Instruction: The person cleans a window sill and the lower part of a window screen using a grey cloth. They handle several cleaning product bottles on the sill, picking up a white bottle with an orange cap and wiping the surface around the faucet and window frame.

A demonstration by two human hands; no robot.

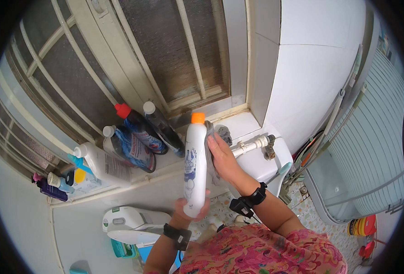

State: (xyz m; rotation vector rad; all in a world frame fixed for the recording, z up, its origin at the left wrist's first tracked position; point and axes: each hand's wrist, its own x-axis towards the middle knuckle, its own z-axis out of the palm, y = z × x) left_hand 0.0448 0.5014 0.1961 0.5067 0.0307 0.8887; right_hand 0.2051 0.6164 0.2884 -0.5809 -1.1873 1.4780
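A white plastic bottle with an orange cap (195, 164) stands nearly upright in front of me. Its lower end rests in my left hand (191, 209), whose fingers wrap around the base. My right hand (222, 156) presses a grey cloth (211, 150) against the bottle's right side; part of the cloth hangs below the hand. Behind, on the window ledge, are a dark bottle with a white cap (164, 128), a dark bottle with a red cap (143, 130), a blue-labelled bottle (136, 150) and a white jug (102, 162).
A crumpled dark cloth (224, 134) lies on the ledge (239, 123) near a white pipe (253, 145) and a white cistern (284, 150). Small bottles stand at the ledge's left end. Below is a white lidded appliance (136, 219); a glass shower enclosure (369, 137) is at right.
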